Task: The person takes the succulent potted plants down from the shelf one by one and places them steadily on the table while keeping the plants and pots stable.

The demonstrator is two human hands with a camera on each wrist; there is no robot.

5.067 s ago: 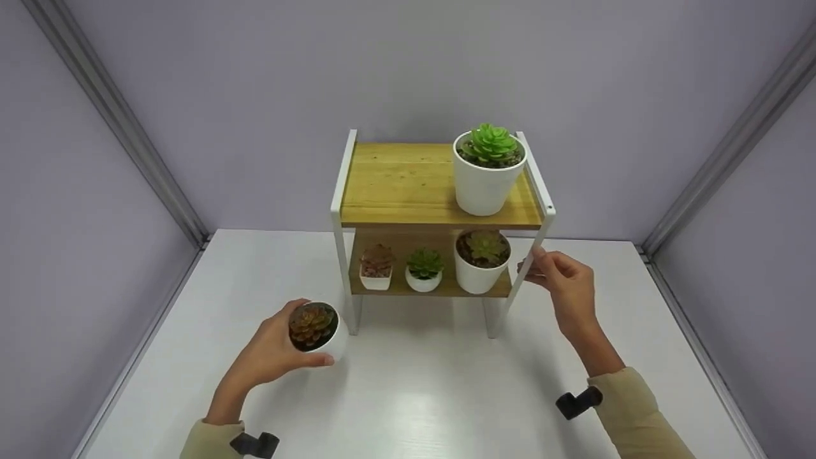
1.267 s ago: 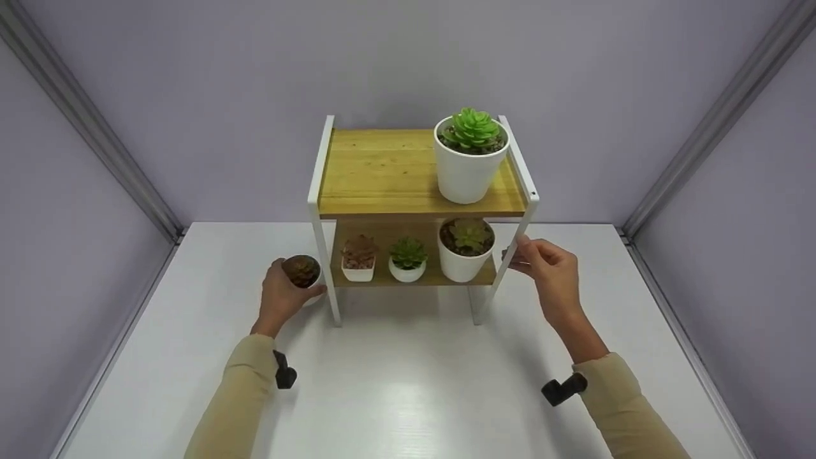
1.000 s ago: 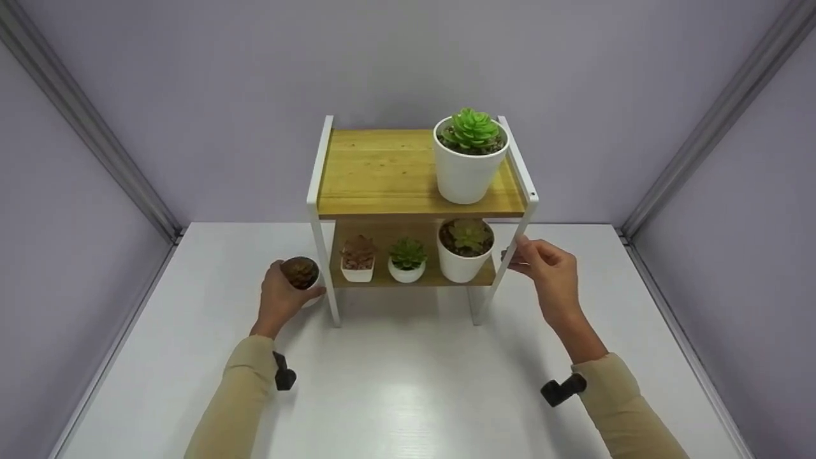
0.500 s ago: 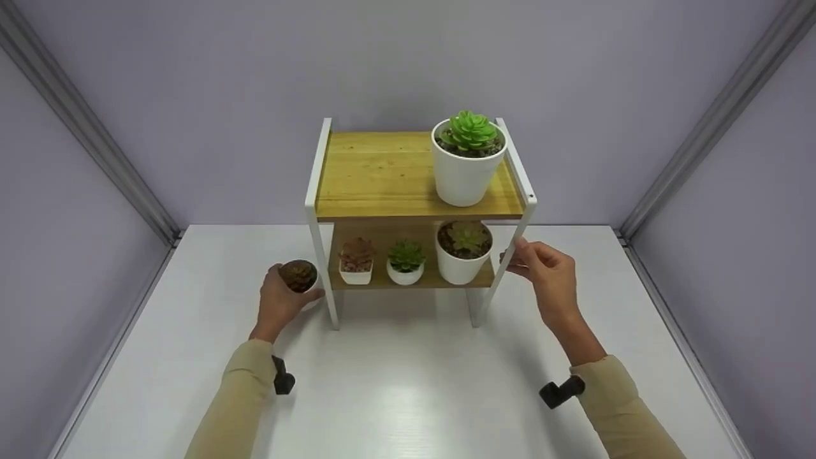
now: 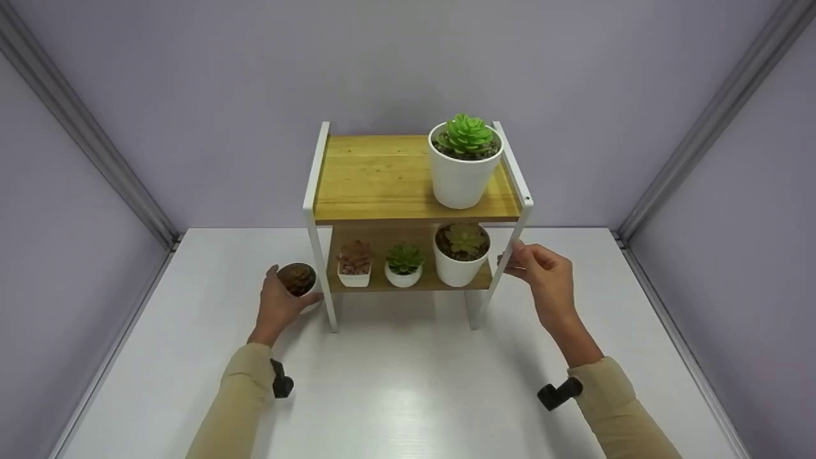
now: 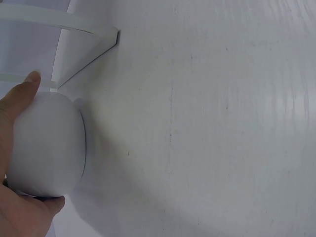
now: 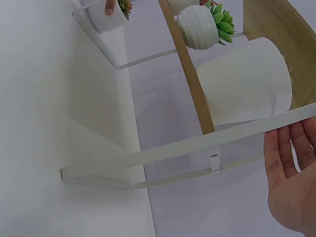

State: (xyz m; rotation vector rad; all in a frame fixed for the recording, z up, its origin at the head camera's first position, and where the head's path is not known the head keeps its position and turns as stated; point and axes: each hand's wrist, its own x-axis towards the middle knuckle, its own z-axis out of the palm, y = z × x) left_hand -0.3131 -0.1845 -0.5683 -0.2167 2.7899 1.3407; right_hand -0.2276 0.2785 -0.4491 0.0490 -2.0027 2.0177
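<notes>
My left hand [image 5: 280,306] holds a white round pot [image 6: 47,143] with a reddish-brown succulent [image 5: 296,278] in it. The pot is low beside the left leg of a two-tier plant shelf [image 5: 376,178], and seems to stand on the white table. Thumb and fingers lie on opposite sides of it in the left wrist view. At the other end, my right hand [image 5: 548,280] holds the shelf's white right leg [image 5: 507,261], thumb in front and fingertips behind. In the right wrist view those fingers [image 7: 286,148] meet the white frame; the thumb is hidden there.
A large white pot with a bright green succulent [image 5: 462,172] stands on the upper board's right. On the lower board are a square pot with a reddish succulent [image 5: 354,264], a small green one [image 5: 404,264] and a larger potted succulent [image 5: 461,255]. Grey walls surround the white table [image 5: 401,395].
Since about five seconds ago, my left hand has carried the potted succulent from in front of the shelf back to its left side. Lately both hands stay in place; only the view shifts slightly.
</notes>
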